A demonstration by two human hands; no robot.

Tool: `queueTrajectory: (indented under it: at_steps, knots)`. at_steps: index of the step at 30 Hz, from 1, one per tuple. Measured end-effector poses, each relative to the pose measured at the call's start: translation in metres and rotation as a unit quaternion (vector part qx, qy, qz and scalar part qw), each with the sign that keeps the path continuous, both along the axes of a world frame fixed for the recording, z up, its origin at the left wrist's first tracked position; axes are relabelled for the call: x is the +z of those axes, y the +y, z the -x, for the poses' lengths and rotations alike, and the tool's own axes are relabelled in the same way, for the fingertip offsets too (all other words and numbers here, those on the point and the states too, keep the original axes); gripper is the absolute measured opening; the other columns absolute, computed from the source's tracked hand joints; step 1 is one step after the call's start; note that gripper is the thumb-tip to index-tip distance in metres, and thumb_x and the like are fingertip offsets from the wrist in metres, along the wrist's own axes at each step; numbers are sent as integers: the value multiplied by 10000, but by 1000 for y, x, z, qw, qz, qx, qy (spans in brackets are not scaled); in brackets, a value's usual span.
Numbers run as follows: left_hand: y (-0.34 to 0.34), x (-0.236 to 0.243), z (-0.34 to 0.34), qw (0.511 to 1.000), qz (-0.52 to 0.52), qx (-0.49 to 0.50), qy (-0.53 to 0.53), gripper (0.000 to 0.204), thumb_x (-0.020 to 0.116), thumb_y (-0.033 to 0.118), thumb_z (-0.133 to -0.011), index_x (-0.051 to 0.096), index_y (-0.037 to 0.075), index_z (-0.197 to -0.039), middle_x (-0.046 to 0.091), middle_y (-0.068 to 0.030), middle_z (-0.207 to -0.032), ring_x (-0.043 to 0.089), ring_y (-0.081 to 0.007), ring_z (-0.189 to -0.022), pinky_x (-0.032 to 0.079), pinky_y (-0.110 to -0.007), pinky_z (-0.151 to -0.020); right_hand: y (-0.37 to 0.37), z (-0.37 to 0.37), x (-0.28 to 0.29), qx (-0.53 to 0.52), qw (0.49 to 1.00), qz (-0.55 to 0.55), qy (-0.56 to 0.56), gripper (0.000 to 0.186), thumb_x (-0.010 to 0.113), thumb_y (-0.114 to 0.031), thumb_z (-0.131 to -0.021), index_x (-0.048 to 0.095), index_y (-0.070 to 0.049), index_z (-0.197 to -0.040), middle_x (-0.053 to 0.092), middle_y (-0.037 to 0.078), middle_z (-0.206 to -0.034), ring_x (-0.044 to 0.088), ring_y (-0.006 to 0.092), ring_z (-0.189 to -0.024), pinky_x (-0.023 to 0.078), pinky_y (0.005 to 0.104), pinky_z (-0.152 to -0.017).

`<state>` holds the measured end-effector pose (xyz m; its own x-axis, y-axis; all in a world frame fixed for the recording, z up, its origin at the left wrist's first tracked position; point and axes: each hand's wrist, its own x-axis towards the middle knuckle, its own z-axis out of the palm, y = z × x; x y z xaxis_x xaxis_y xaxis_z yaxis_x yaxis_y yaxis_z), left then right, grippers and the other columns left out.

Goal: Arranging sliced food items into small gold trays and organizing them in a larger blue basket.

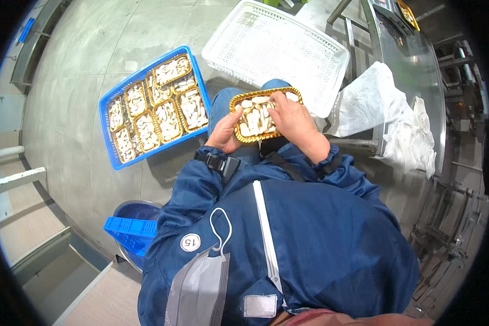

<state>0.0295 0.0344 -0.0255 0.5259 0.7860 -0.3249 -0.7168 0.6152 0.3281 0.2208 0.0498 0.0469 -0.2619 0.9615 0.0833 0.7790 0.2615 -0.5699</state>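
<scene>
A gold tray (234,130) with a crimped rim rests over my lap, filled with pale, elongated mushrooms (254,120). My left hand (226,132) grips its left side, with the thumb over the rim. My right hand (294,120) reaches over the tray's right part, its fingers bent and pinched on a mushroom among the others; the fingertips partly hide that piece. To the left, on the floor, a blue basket (107,142) holds several similar gold trays (146,132) of mushrooms, most laid side by side and some overlapping.
A large white perforated crate (277,46) lies ahead, just beyond my knees. White cloths or sheets (410,130) hang by the metal table (413,70) at right. A metal basin (137,208) with a blue plastic basket (129,232) in it sits at lower left.
</scene>
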Motion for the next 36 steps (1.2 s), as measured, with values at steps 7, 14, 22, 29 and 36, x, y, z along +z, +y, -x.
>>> queueTrajectory:
  at_steps: [7, 14, 22, 29, 36]
  knots:
    - [-1, 3, 1, 1000, 4, 0, 13, 446, 437, 283, -985, 400, -23, -1308, 520, -164, -1285, 555, -255, -1143, 471, -401, -972, 3, -16, 20, 36, 997, 59, 17, 223, 587, -238, -857, 565, -84, -1017, 642, 148, -843, 633, 325, -764, 502, 425, -678]
    - [1, 4, 1, 1000, 4, -2, 20, 441, 438, 286, -985, 410, -19, -1302, 528, -161, -1276, 557, -255, -1140, 472, -401, -970, -11, -30, 16, 150, 987, 37, -40, 136, 637, -251, -823, 649, -131, -885, 602, 53, -828, 610, 277, -783, 489, 381, -670]
    - [-3, 14, 6, 998, -7, 9, 60, 462, 455, 316, -975, 433, -27, -1285, 556, -153, -1247, 569, -256, -1124, 448, -398, -989, -7, -26, 18, 98, 994, 15, -41, 149, 634, -237, -816, 625, -97, -866, 607, 71, -827, 606, 269, -743, 485, 370, -640]
    - [4, -5, -7, 999, -8, -26, -34, 436, 442, 296, -980, 435, -20, -1280, 550, -173, -1247, 576, -252, -1114, 476, -396, -967, -11, -17, 19, 151, 987, 18, -48, 163, 670, -197, -798, 647, -96, -923, 594, 83, -848, 605, 280, -747, 491, 365, -644]
    - [-5, -9, -3, 999, -32, 1, -37, 433, 419, 309, -989, 437, -7, -1284, 562, -155, -1242, 587, -227, -1100, 477, -363, -959, -5, -10, 22, 128, 991, -25, -1, 197, 652, -133, -825, 641, -83, -1016, 606, 107, -984, 616, 263, -853, 505, 327, -696]
